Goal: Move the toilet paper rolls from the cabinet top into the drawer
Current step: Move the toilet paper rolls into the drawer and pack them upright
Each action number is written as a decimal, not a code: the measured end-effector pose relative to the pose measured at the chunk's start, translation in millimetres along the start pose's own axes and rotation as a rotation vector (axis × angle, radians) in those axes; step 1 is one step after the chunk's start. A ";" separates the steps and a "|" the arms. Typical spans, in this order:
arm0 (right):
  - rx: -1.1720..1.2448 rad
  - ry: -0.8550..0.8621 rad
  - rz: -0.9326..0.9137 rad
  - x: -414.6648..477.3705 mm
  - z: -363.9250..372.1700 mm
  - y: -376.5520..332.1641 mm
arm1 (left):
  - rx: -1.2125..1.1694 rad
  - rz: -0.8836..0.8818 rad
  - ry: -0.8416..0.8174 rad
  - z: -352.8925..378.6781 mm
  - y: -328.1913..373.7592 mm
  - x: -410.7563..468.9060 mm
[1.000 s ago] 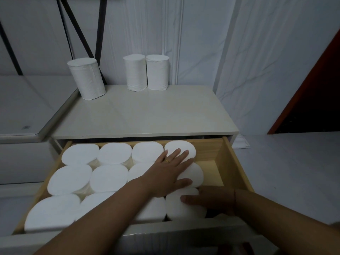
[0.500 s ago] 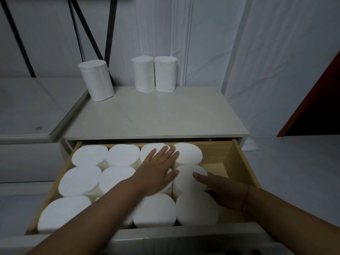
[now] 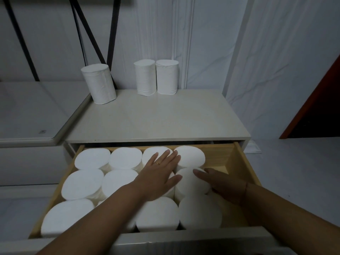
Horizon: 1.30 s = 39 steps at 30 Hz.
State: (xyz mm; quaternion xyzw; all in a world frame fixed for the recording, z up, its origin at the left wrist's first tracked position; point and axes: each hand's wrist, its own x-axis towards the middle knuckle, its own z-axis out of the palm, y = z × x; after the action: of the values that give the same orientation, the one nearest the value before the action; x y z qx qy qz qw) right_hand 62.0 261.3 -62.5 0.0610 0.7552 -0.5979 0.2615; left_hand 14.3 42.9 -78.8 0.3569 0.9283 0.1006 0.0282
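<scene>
The toilet paper rolls (image 3: 126,158) are plump white cylinders of soft, matte paper with flat round ends. In the drawer (image 3: 245,162) they stand on end, packed touching in three rows of four, a few partly hidden under the left forearm. Three more stand at the back of the cabinet top (image 3: 156,124): a single roll (image 3: 99,83) at the left corner and a touching pair (image 3: 166,78) near the middle. The left hand (image 3: 158,175), wearing a thin ring, lies flat and open on the roll tops. The right hand (image 3: 222,186), fingers loosely extended, rests against the right-most middle-row roll (image 3: 189,183). The drawer is pale wood and the cabinet top smooth cream.
</scene>
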 end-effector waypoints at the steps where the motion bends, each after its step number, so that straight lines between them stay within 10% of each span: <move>1: -0.062 0.136 -0.064 2.8 3.3 -3.5 | -0.006 -0.006 0.010 -0.7 -0.8 -2.0; 7: -0.416 0.655 -0.380 13.5 24.9 -30.7 | -0.024 -0.082 0.175 -19.9 -15.1 -8.2; 39: -0.119 0.418 -0.627 329.1 156.8 -269.0 | 0.057 -0.565 0.256 -72.4 -194.1 2.1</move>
State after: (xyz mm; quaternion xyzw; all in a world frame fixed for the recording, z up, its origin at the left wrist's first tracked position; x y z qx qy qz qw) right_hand -278.0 -32.5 -5.4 -0.0676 0.8077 -0.5787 -0.0907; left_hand -123.7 -108.6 -48.1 0.0698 0.9892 0.1070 -0.0718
